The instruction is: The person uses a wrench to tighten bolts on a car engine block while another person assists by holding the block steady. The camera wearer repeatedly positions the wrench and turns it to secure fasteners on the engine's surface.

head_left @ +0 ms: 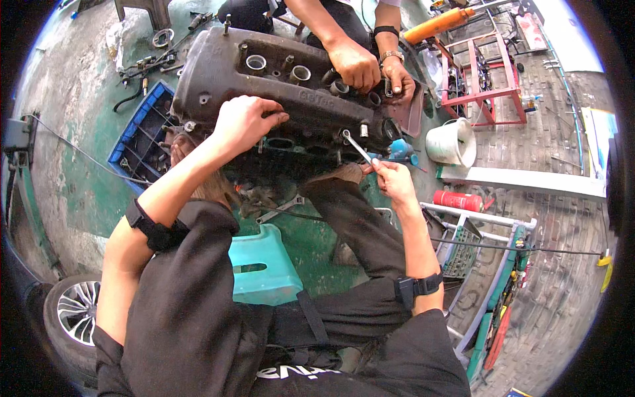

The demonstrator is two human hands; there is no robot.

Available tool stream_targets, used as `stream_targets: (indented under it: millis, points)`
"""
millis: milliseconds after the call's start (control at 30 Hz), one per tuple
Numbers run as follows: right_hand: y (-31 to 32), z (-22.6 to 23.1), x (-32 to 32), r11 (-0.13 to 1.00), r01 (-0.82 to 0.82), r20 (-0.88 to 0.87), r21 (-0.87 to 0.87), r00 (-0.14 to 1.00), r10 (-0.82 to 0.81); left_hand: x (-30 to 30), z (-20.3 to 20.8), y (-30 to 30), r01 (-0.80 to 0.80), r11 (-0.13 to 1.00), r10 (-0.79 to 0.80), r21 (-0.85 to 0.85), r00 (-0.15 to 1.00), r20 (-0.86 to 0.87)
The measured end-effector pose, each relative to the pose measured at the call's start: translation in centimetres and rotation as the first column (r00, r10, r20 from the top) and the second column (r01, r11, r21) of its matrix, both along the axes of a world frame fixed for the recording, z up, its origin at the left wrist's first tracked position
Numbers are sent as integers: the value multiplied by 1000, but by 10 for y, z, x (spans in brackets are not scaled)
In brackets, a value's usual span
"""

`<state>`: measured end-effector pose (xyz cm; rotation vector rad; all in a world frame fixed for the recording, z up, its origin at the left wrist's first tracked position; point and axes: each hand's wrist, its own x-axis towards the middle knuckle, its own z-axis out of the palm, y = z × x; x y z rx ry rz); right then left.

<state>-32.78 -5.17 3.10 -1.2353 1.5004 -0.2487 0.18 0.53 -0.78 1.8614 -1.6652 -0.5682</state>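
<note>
A dark engine with a black valve cover (225,73) stands before me, with round plug holes along its top. My right hand (395,180) grips a silver ring-end wrench (359,147), its ring at the cover's near right edge. Over the near edge, left of the middle, is my left hand (246,124), thumb and fingers drawn together; anything between them is too small to make out. Across the engine, a co-worker's one hand (356,63) is closed above the plug holes, and their other hand (398,78) is at the cover's right end.
A blue crate (129,142) with parts sits left of the engine. Right are a white bucket (451,143), a red frame (483,99), a fire extinguisher (458,200) and a tool cart (489,291). Below lie a turquoise stool (268,284) and a wrench (278,210). A wheel (73,311) stands lower left.
</note>
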Motion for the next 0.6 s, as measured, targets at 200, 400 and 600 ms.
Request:
stream_targets:
  millis: [200,400,600]
  points:
    - [54,-13,43,957,225,240,183,934,-265,1,-6,-2,1,1000,-1,-5,1000,-19]
    - [56,-33,132,905,143,628,400,676,-385,-1,-4,-2,-13,1000,13,-27,1000,7]
    - [31,-8,171,789,160,781,594,125,-613,0,-3,-2,-20,1000,20,-11,999,31]
